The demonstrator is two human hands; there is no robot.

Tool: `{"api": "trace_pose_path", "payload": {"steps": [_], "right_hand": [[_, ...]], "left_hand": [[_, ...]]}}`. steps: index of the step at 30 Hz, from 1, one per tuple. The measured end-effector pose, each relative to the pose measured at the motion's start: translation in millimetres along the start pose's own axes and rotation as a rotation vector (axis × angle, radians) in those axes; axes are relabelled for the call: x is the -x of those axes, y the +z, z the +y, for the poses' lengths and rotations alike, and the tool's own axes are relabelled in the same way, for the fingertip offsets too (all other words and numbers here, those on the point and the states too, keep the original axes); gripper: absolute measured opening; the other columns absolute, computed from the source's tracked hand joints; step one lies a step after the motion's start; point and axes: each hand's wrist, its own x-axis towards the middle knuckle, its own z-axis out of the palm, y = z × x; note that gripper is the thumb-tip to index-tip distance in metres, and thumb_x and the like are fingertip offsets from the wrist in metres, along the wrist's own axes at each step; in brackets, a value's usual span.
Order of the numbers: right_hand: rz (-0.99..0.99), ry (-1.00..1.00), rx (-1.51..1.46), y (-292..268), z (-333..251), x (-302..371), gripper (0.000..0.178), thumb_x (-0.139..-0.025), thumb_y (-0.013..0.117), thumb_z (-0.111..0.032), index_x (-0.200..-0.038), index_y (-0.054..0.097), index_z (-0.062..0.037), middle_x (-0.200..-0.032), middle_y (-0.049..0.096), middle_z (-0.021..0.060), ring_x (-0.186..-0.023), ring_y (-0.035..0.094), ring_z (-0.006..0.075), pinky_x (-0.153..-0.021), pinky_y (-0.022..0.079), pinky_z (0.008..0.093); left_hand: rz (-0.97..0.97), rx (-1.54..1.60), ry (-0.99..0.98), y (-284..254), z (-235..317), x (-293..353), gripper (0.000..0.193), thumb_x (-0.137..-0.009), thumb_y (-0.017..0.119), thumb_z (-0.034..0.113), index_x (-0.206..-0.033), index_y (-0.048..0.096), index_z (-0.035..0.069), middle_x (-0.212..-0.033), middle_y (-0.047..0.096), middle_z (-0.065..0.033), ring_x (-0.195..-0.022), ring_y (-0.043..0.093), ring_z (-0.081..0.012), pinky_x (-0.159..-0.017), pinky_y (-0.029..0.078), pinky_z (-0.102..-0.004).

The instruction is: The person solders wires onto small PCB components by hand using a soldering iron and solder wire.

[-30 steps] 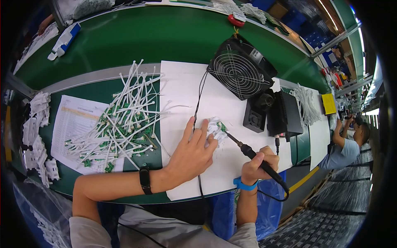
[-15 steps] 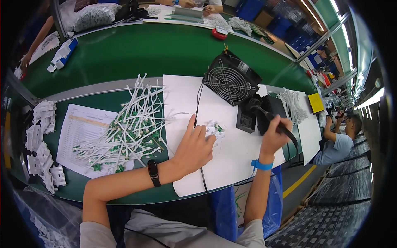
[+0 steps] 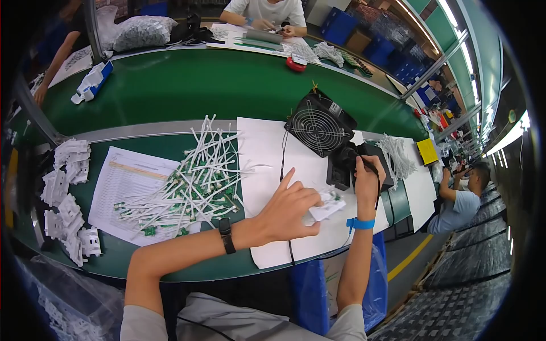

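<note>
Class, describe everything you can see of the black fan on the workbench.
The black fan has a boxy frame and a round, metallic-looking wire guard of concentric rings crossed by struts. It stands at the far part of the white sheet, guard toward the wearer. A pale label sits on its casing; a dark cable hangs at its left. The right hand is apart from it. Blade motion cannot be told.

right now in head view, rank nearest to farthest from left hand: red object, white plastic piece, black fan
1. White plastic piece: right of the left hand
2. Black fan: farther forward
3. Red object: far edge of green surface
</note>
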Motion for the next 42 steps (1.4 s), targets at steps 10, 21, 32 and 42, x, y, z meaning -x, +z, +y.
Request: {"api": "trace_pose_path", "payload": {"steps": [10,21,32,42], "right_hand": [[-0.174,0.294,-0.058,-3.8,18.4,63.9,0.03,-0.091,0.075,-0.016,-0.109,0.065,0.0072,-0.064,0.056,-0.0006,-0.056,0.051,0.0067,-0.053,0.039,0.025],[-0.485,0.0,-0.239,59.9,-112.5,131.0,0.009,-0.093,0.068,-0.004,-0.101,0.065,0.0007,-0.061,0.045,-0.0032,-0.057,0.04,0.0033,-0.051,0.031,0.0251],[-0.577,-0.804,-0.101,225.6,-191.0,110.3,0.007,-0.083,0.068,-0.008,-0.088,0.069,-0.0044,-0.086,0.063,0.0127,-0.09,0.063,0.0326,-0.082,0.047,0.0456],[-0.785,-0.745,0.04,267.9,-186.6,105.6,0.02,-0.085,0.073,-0.012,-0.093,0.057,-0.0038,-0.094,0.062,0.0154,-0.095,0.059,0.0365,-0.082,0.045,0.0489]], "left_hand": [[0.419,-0.543,-0.006,-170.7,-34.4,-29.6,0.038,-0.069,0.079,0.026,-0.101,0.068,0.009,-0.103,0.069,-0.0093,-0.1,0.061,-0.031,-0.119,0.025,-0.059],[0.279,-0.852,-0.696,-291.6,-271.1,91.8,0.079,-0.073,0.084,0.04,-0.138,0.053,0.008,-0.138,0.05,-0.0282,-0.124,0.048,-0.0463,-0.109,0.038,-0.0581],[-0.301,-1.21,-0.894,-374.0,-165.5,216.1,0.061,-0.074,0.084,0.042,-0.119,0.066,0.005,-0.12,0.063,-0.0189,-0.121,0.055,-0.0375,-0.107,0.04,-0.0577],[-0.177,-1.064,-0.823,-392.1,-132.8,266.5,0.063,-0.071,0.085,0.034,-0.125,0.063,0.01,-0.121,0.062,-0.0219,-0.117,0.058,-0.0408,-0.101,0.046,-0.0495]]}}
